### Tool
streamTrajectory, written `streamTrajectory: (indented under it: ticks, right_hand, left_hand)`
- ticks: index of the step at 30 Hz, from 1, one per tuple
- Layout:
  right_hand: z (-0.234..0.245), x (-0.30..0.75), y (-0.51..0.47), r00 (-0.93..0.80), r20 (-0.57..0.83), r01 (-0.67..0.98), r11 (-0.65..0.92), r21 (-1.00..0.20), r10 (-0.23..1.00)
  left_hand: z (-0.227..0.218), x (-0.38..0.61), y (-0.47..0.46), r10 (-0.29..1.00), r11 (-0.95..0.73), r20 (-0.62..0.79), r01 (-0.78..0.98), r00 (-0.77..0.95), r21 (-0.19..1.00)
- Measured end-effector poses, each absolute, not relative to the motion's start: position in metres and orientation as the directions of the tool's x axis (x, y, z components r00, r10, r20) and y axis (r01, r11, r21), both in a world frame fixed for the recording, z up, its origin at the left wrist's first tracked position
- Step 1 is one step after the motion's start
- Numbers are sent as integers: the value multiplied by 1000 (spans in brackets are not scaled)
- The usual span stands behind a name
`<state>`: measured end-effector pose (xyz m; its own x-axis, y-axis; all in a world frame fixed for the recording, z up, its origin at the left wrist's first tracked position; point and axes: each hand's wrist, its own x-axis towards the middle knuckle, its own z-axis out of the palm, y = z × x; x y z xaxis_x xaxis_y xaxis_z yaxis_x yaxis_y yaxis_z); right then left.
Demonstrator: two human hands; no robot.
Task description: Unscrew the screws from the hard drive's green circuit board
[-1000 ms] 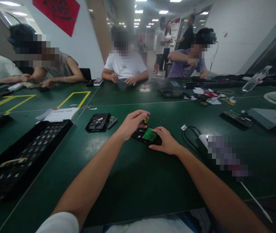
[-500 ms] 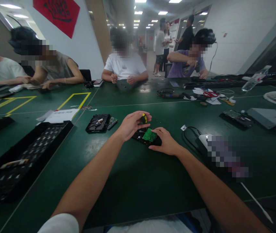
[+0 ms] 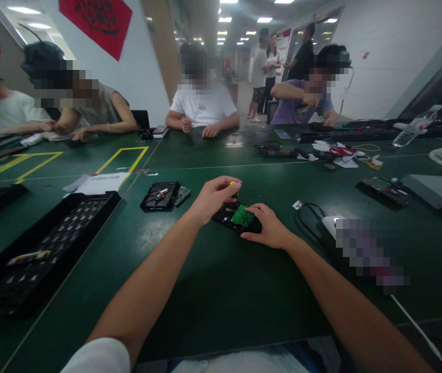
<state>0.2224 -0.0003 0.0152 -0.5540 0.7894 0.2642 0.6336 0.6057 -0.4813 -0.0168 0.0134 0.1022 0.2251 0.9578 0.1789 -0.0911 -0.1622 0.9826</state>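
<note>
A black hard drive point(image 3: 231, 217) with a green circuit board point(image 3: 241, 215) on top lies on the green table point(image 3: 213, 290) in front of me. My left hand point(image 3: 212, 198) is closed around a small screwdriver with a yellow-and-black handle point(image 3: 232, 183), held upright over the drive's far edge. My right hand point(image 3: 268, 226) rests on the drive's right side, fingers curled against it and pressing it to the table.
A second opened hard drive point(image 3: 160, 195) with a loose board lies to the left. A black compartment tray point(image 3: 38, 248) fills the near left. Cables and a white device point(image 3: 327, 223) sit to the right. Several people work along the table's far side.
The left hand turned the screwdriver slightly, so less of its handle shows between the fingers. The right hand stayed on the drive. The view shifted a little.
</note>
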Motion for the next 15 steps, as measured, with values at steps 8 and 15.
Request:
streamTrajectory:
  ticks: [8,15]
  right_hand:
    - [15,223,0,-553,272,626,608,-488,787]
    - [13,223,0,-544,276,631,604,-487,792]
  left_hand:
    - [104,-13,9,940,-66,151,-271,305,960]
    - [105,-13,11,940,-1,115,-336,321,942]
